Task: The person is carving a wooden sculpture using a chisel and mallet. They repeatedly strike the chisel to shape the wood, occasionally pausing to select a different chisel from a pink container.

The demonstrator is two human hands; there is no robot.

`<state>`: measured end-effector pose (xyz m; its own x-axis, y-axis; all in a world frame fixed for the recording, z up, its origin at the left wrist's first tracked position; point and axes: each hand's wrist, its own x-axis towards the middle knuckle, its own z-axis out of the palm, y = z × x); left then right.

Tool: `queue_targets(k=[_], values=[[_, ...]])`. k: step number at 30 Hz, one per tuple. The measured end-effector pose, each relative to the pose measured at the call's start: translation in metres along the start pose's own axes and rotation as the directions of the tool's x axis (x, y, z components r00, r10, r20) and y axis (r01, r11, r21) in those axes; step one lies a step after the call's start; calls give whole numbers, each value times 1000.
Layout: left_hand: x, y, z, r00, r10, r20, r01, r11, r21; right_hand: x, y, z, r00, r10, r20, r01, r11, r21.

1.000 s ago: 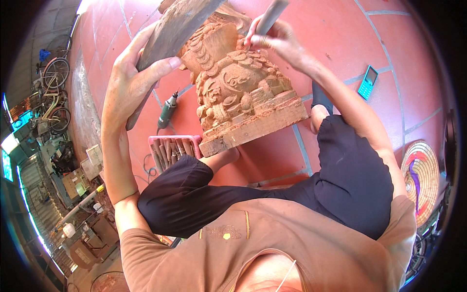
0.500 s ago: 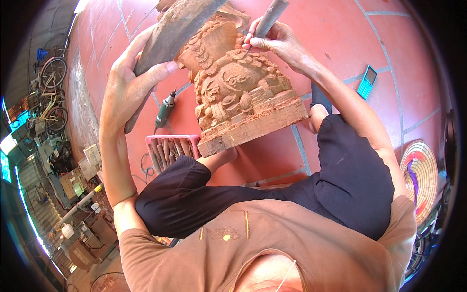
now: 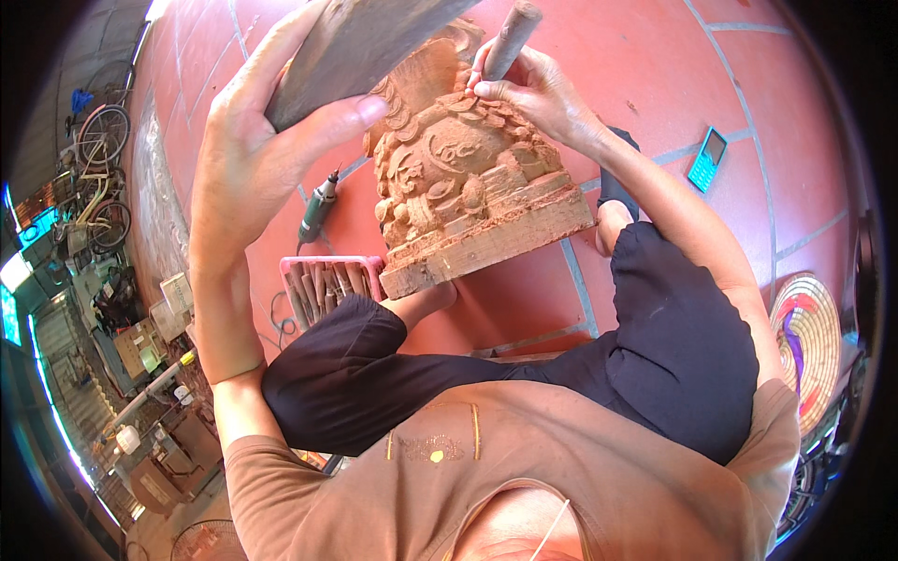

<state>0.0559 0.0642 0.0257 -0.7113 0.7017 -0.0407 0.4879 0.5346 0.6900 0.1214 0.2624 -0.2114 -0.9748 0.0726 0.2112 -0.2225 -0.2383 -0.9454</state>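
Observation:
A reddish-brown wood carving [image 3: 458, 178] with coin-like discs and rounded figures stands on its thick base on the floor in front of me. My left hand [image 3: 271, 140], raised at its left, is closed round a flat wooden slab [image 3: 351, 56] that looks like a mallet; the slab covers part of the carving's far end. My right hand [image 3: 538, 93] grips a carving chisel by its round wooden handle [image 3: 513, 39]. The fingers sit close against the upper right of the carving and hide the chisel's tip, so I cannot tell whether it touches the wood.
Left of the carving lie a green rotary tool [image 3: 318, 210] and a pink-rimmed tray [image 3: 379, 264] of wooden-handled tools. A turquoise phone [image 3: 708, 159] rests on the red tiles at the right, with a woven hat-like disc [image 3: 806, 351] nearer. Bicycles [image 3: 103, 136] stand far left.
My left hand has come up and nearer with the slab, which looks larger now. The chisel in my right hand has tipped more upright and shifted slightly left. The carving has not moved.

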Motion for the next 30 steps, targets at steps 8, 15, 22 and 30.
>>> queue_targets(k=[8,15,22,30], values=[[8,6,-5,958,233,167,-282,866,412,1,-7,7,1000,23,-10,-24,997,-67],[8,23,6,985,170,34,-173,956,238,0,-4,3,1000,19,-14,-20,997,-74],[13,-7,-1,982,127,140,-181,848,498,-7,0,-2,952,233,-200,-170,942,290],[0,-23,-15,999,49,7,-49,963,264,-7,-9,9,975,143,-168,-108,974,200]])
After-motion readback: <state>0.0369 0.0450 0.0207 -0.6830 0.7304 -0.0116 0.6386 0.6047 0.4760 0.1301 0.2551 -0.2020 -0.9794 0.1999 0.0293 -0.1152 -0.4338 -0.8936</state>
